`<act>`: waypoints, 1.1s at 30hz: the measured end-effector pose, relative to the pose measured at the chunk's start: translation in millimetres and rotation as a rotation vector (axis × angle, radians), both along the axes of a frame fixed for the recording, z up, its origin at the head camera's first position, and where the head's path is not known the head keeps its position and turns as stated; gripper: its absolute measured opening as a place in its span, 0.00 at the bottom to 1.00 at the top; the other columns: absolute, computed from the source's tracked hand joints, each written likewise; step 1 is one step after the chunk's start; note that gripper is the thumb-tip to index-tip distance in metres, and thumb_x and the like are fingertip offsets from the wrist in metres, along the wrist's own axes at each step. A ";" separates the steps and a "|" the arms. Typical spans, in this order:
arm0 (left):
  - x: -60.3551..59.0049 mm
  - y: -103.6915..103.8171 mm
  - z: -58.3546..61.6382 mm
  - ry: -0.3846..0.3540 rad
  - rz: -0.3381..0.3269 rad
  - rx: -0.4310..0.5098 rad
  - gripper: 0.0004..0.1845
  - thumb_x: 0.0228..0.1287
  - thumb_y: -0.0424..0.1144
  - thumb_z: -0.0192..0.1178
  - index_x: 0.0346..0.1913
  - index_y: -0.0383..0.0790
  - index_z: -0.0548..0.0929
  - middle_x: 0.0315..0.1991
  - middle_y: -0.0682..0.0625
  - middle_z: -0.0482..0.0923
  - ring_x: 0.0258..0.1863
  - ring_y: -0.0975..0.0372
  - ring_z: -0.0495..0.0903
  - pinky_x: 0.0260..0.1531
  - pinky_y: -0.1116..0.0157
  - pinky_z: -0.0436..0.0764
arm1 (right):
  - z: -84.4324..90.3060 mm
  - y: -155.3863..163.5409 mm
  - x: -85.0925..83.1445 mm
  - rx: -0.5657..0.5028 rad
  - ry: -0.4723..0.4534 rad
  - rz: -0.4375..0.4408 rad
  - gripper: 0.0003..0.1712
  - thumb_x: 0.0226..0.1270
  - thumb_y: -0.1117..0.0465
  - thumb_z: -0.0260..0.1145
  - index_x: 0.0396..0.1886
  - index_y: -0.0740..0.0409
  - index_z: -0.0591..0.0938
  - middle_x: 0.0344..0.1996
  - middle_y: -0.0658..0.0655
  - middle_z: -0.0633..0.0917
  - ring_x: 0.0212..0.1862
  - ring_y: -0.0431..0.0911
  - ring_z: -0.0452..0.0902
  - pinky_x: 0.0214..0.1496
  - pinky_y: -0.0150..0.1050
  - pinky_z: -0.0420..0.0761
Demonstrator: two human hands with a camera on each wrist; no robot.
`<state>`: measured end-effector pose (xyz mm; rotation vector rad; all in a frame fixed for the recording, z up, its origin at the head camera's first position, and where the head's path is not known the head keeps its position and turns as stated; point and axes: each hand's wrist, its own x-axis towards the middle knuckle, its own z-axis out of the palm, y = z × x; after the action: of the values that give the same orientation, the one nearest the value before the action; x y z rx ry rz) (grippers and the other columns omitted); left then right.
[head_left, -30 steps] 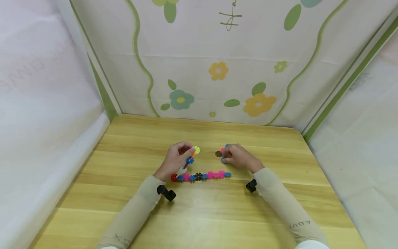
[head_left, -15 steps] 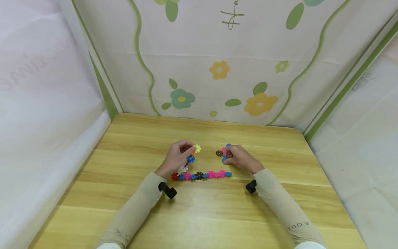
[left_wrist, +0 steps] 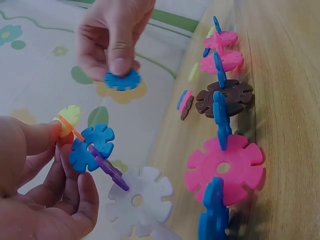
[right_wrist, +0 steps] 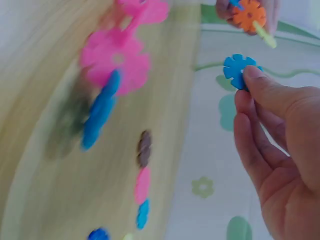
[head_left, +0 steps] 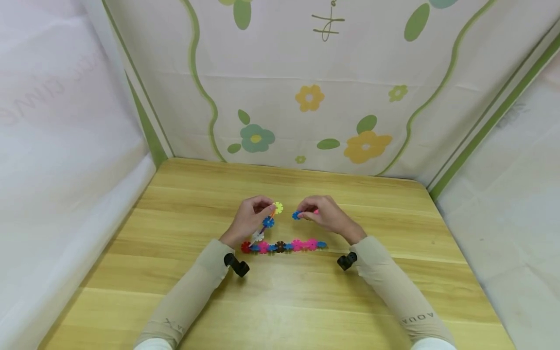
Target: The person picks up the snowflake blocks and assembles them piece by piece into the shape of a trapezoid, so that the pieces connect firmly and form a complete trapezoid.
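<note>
The small blue disc [left_wrist: 122, 80] is pinched at the fingertips of the right hand [head_left: 325, 217], above the table [head_left: 175, 204]. Just beside it, the fingers of the left hand [head_left: 249, 221] are closed around the upper end of a raised chain [left_wrist: 92, 150] with a yellow piece on top. Below both hands, a flat row of pink, blue and brown discs [head_left: 284, 245] lies on the table, joined to the raised chain at the left hand's side

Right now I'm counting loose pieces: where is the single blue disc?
In the head view the blue disc is pinched in the right hand, above the table, just right of the yellow-tipped chain the left hand holds.
</note>
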<state>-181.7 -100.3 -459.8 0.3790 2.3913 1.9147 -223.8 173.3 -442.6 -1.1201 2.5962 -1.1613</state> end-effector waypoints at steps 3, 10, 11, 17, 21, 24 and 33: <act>-1.0 0.9 -0.6 -0.003 0.000 0.000 0.10 0.79 0.43 0.62 0.52 0.41 0.87 0.44 0.44 0.86 0.40 0.55 0.81 0.42 0.67 0.82 | 5.7 -7.0 2.2 -0.051 0.046 0.005 0.02 0.72 0.63 0.72 0.40 0.56 0.90 0.36 0.55 0.92 0.33 0.50 0.89 0.34 0.40 0.88; -2.6 1.9 -1.2 -0.016 -0.001 0.000 0.11 0.79 0.43 0.62 0.52 0.41 0.87 0.45 0.43 0.86 0.41 0.54 0.82 0.44 0.66 0.83 | 10.5 -13.1 4.7 -0.137 0.114 -0.034 0.02 0.72 0.64 0.72 0.41 0.55 0.89 0.34 0.53 0.91 0.27 0.45 0.86 0.25 0.37 0.86; -2.9 1.8 -1.4 -0.017 -0.001 0.000 0.11 0.79 0.43 0.62 0.52 0.41 0.87 0.45 0.43 0.86 0.40 0.54 0.82 0.44 0.65 0.83 | 10.2 -13.6 4.7 -0.144 0.121 -0.041 0.02 0.72 0.64 0.72 0.41 0.55 0.89 0.34 0.53 0.91 0.26 0.46 0.86 0.24 0.37 0.85; -4.7 1.0 -2.0 -0.019 -0.008 0.006 0.11 0.79 0.43 0.62 0.52 0.41 0.88 0.46 0.40 0.86 0.40 0.54 0.82 0.44 0.65 0.83 | 6.0 -16.1 1.5 -0.150 0.179 -0.072 0.02 0.71 0.64 0.73 0.41 0.54 0.90 0.35 0.53 0.92 0.29 0.38 0.86 0.24 0.32 0.83; -5.2 1.0 -2.6 -0.016 -0.005 0.002 0.11 0.79 0.43 0.62 0.53 0.40 0.88 0.47 0.40 0.87 0.41 0.55 0.83 0.45 0.65 0.84 | 4.5 -18.7 -0.3 -0.155 0.188 -0.078 0.02 0.70 0.64 0.74 0.40 0.56 0.90 0.36 0.53 0.92 0.31 0.39 0.86 0.23 0.32 0.82; -4.9 1.0 -2.7 -0.020 0.000 0.001 0.11 0.79 0.42 0.62 0.53 0.40 0.88 0.47 0.41 0.87 0.41 0.55 0.83 0.46 0.64 0.84 | 3.9 -20.6 -1.5 -0.160 0.188 -0.070 0.02 0.70 0.65 0.74 0.40 0.56 0.90 0.36 0.53 0.92 0.31 0.40 0.86 0.23 0.32 0.82; -4.5 -0.5 -3.4 -0.016 0.007 0.007 0.11 0.79 0.43 0.62 0.52 0.41 0.88 0.45 0.45 0.87 0.40 0.56 0.83 0.44 0.66 0.84 | 1.0 -27.1 -4.6 -0.181 0.327 -0.003 0.04 0.67 0.68 0.75 0.39 0.58 0.91 0.36 0.54 0.93 0.33 0.42 0.88 0.32 0.32 0.86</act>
<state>-186.2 -100.8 -463.2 0.3552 2.3798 1.9215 -228.4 146.2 -441.6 -1.4554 2.7691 -1.3373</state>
